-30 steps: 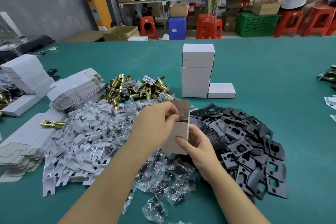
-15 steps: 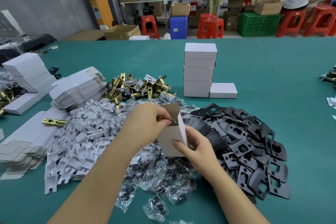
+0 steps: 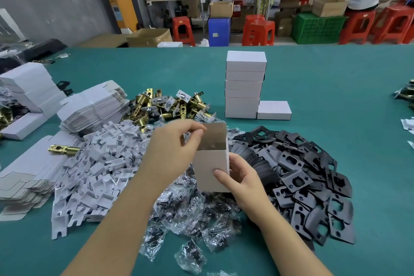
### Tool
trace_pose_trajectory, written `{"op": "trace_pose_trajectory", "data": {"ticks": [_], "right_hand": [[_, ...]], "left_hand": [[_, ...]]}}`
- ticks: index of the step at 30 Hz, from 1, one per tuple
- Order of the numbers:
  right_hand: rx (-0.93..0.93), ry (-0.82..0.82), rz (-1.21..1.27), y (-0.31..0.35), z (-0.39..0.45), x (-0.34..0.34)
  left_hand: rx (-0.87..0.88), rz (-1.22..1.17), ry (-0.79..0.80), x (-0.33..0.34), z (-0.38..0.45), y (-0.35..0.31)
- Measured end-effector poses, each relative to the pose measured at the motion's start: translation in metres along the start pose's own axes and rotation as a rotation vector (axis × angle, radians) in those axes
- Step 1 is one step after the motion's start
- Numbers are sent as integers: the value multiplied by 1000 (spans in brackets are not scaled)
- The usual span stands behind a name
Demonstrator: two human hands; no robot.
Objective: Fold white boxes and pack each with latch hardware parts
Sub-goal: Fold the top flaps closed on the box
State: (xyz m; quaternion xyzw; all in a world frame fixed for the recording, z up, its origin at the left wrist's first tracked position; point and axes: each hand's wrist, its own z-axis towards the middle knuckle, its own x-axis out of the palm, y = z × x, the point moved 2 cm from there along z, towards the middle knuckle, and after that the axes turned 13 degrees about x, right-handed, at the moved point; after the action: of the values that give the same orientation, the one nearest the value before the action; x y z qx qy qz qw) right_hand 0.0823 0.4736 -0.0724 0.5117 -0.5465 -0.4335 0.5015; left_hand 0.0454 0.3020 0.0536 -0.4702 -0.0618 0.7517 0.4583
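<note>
wall (image 3: pixel 56 2): grey | beyond the bench's far edge: red stools (image 3: pixel 257 31), green crate (image 3: pixel 318 28), orange cabinet (image 3: pixel 121 6), cardboard cartons (image 3: pixel 149 37)

Bright, even overhead light fills the room, leaving only soft, short shadows under the piled parts on the green table (image 3: pixel 324 101). The clear plastic bags (image 3: pixel 190 219) glint. Straight lines bow toward the edges, and fine detail looks slightly smeared throughout.

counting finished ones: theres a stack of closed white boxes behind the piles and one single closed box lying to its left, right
Not quite. In the head view the single closed box lies to the right of the stack of closed white boxes, touching its base, not to its left. The rest holds: the stack stands behind the piles of parts.
</note>
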Motion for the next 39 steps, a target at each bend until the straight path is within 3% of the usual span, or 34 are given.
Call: {"op": "trace_pose_trajectory", "data": {"ticks": [3, 8, 13, 22, 31, 34, 39], "right_hand": [[14, 20, 92, 0, 1, -1], [3, 29, 56, -1, 0, 2], [-101, -28, -183, 0, -4, 7], [-169, -49, -275, -3, -3, 3], [-156, -59, -315, -7, -1, 2], [-150, -51, -315, -8, 0, 2], [-157, -33, -319, -9, 1, 1]], "left_hand": [[-74, -24, -167, -7, -6, 13], [-321, -399, 111, 11, -16, 28], [-346, -492, 98, 20, -24, 33], [-377, -574, 84, 24, -27, 38], [-623, -953, 106, 35, -26, 44], [-592, -908, 173, 34, -22, 42], [-536, -848, 149, 30, -12, 34]]}}
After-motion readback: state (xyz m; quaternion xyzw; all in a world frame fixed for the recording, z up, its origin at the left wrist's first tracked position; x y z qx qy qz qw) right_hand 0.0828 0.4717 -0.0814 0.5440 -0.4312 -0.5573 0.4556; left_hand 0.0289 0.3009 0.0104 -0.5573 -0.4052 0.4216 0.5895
